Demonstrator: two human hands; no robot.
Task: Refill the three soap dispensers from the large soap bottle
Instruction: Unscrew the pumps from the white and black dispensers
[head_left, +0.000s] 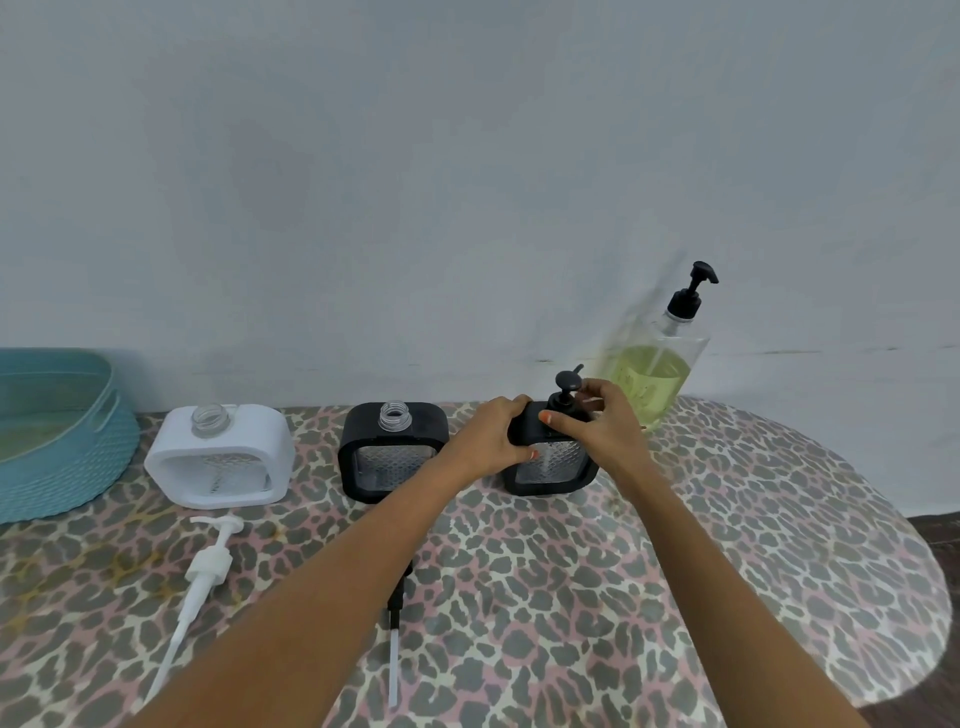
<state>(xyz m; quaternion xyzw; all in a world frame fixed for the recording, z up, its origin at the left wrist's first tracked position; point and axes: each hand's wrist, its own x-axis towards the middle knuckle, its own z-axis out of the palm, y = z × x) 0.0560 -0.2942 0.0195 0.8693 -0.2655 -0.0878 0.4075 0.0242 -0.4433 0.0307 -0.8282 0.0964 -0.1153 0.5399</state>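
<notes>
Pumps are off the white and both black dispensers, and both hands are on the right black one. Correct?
No: the head view shows the right black dispenser with its pump on; only the white dispenser and middle black dispenser are open; left hand grips it, right hand the pump.

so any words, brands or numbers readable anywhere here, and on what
No text here can be read.
large soap bottle: its pale label carries dark marks, too blurred to read.
white dispenser, middle black dispenser, held black dispenser, its black pump, teal basket: no writing visible.
</notes>
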